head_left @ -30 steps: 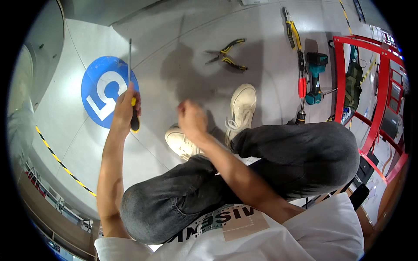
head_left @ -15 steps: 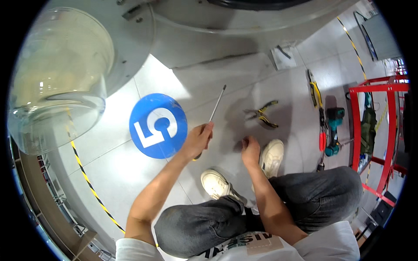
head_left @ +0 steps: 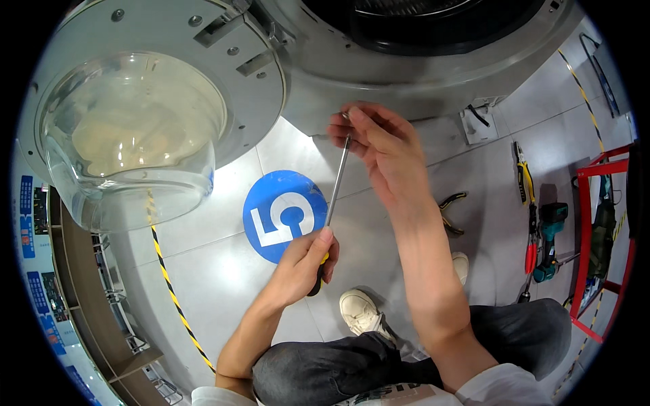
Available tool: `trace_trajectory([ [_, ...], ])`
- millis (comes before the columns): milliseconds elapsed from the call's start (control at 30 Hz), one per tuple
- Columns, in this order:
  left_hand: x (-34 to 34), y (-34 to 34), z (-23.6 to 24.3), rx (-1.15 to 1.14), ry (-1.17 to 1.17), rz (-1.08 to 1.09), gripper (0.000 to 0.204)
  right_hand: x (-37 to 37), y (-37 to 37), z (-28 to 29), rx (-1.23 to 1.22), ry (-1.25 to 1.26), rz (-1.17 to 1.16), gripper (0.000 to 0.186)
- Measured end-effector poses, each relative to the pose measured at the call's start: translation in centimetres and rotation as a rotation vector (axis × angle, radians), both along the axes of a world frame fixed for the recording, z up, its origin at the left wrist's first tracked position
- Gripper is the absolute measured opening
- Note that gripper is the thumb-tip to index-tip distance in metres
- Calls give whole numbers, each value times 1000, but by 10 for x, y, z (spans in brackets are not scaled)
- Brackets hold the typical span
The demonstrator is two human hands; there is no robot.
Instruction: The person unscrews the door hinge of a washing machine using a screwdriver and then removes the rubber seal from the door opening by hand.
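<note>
Since it rose, the right hand is near the screwdriver tip.

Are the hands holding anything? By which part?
Left hand: screwdriver, by the handle. Right hand: apparently a small metal piece; held part can't be told.

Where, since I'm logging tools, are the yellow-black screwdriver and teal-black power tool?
Yellow-black screwdriver (head_left: 338, 181): head view, middle of its metal shaft.
Teal-black power tool (head_left: 548, 247): head view, on its grip.
</note>
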State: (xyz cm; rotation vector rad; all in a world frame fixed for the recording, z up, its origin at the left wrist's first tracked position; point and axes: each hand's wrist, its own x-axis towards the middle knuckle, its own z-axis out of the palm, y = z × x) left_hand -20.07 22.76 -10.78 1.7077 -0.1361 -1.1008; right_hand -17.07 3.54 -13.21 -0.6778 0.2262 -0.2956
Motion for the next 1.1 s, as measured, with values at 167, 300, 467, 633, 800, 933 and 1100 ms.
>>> trace_trajectory([
  [167, -2, 0, 1, -13, -9, 32, 52, 3, -3, -7, 194, -89, 165, 21],
  [300, -1, -1, -1, 14, -12, 50, 54, 4, -2, -10, 188, -92, 230, 19],
  [467, 0, -2, -4, 9, 10, 77, 55, 7, -4, -9, 190, -113, 283, 19],
  [633, 3, -1, -5, -89, 182, 98, 54, 12, -12, -16, 160, -144, 347, 18],
  [800, 4, -3, 1, -191, 364, 104, 55, 14, -27, -13, 60, -153, 409, 19],
  [933, 8, -1, 6, -223, 392, 74, 56, 19, -35, -10, 28, -172, 487, 19],
  [1100, 10, 6, 4, -345, 579, 95, 56, 24, -35, -7, -52, -131, 523, 20],
])
